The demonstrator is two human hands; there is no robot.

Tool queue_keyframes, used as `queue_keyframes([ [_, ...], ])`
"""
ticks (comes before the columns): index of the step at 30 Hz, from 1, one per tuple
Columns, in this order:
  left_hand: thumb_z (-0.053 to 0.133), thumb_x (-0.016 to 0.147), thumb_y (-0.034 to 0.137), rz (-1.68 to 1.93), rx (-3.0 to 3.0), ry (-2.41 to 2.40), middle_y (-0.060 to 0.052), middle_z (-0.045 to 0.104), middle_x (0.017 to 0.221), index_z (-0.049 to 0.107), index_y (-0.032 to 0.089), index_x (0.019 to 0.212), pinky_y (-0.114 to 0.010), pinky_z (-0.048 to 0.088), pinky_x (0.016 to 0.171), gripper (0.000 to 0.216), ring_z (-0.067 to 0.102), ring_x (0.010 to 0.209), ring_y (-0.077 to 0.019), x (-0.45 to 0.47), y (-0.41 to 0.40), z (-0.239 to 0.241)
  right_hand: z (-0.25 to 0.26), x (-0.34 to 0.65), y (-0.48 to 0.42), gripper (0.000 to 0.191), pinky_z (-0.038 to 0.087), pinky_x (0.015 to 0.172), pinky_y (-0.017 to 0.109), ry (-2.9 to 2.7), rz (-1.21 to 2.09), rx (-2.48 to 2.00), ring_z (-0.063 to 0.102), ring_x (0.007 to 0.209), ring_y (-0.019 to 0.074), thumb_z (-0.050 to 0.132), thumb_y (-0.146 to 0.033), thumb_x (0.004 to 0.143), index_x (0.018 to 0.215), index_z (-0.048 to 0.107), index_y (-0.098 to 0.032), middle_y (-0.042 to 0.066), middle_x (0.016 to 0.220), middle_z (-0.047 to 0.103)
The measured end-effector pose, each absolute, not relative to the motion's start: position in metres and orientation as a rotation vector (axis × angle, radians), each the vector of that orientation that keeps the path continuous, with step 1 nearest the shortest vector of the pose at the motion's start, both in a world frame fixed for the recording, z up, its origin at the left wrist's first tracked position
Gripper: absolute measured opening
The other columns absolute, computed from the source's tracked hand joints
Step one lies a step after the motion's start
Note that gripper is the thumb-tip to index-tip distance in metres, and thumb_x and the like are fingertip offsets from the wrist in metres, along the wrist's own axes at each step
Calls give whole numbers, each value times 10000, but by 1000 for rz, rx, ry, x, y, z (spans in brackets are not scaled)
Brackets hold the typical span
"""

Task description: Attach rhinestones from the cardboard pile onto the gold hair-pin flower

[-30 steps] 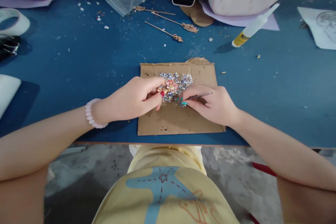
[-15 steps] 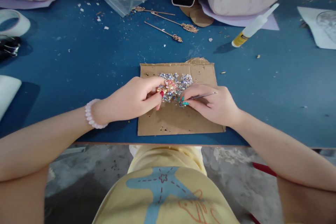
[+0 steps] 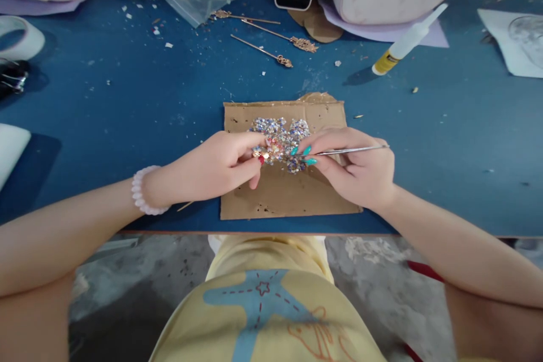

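Tweezers (image 3: pixel 352 150), pinched in right hand (image 3: pixel 362 167), now show more shaft toward 3 o'clock; left hand (image 3: pixel 229 161) grips gold-pink ornament (image 3: pixel 274 149) over bead pile (image 3: pixel 268 124), 12 o'clock half of cardboard (image 3: pixel 292 198). Likely regrip, fine work ongoing.

Beads (image 3: pixel 299 128) lie on cardboard (image 3: pixel 292 198), with pins (image 3: pixel 283 60) at twelve o'clock, a bottle (image 3: pixel 403 45) at two, tape (image 3: pixel 34 42) at ten.
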State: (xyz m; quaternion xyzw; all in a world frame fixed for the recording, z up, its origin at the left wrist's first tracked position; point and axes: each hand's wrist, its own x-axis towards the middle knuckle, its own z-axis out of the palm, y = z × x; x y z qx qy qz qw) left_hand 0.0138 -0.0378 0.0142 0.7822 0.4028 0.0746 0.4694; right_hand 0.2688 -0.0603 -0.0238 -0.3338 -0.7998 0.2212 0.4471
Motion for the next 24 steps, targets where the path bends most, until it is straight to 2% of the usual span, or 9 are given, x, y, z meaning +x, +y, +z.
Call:
queue_keyframes([
  [3, 510, 942, 180, 174, 1820, 976, 46, 725, 662, 643, 200, 1004, -209, 347, 416, 149, 463, 408, -59, 15, -39, 16, -22, 268, -62, 148, 680, 831, 323, -2010, 482, -757, 818, 885, 175, 632, -137, 1007, 943, 732, -226, 36, 943, 842],
  [8, 526, 947, 180, 165, 1754, 966, 42, 716, 668, 639, 192, 1038, -187, 369, 399, 146, 503, 404, -55, 16, -40, 17, -22, 267, -63, 157, 688, 821, 330, -2051, 433, -788, 815, 869, 176, 628, -132, 1005, 940, 732, -230, 34, 938, 841],
  [14, 507, 975, 193, 179, 1732, 979, 45, 723, 671, 678, 194, 1242, -190, 366, 400, 317, 511, 398, -64, 17, -41, 18, -23, 267, -62, 185, 699, 823, 336, -2077, 385, -743, 822, 869, 186, 632, -81, 989, 955, 733, -232, 32, 931, 845],
  [19, 527, 967, 203, 153, 1718, 961, 34, 729, 680, 685, 185, 1193, -193, 373, 400, 276, 533, 403, -69, 16, -40, 15, -23, 267, -61, 172, 704, 829, 355, -2097, 360, -753, 825, 879, 201, 642, -99, 989, 974, 749, -233, 41, 936, 847],
  [24, 498, 988, 190, 190, 1724, 992, 41, 722, 672, 691, 183, 1225, -188, 368, 402, 306, 492, 395, -59, 18, -42, 17, -24, 267, -61, 171, 687, 799, 343, -2094, 333, -709, 810, 849, 189, 648, -82, 987, 967, 735, -228, 38, 923, 838],
])
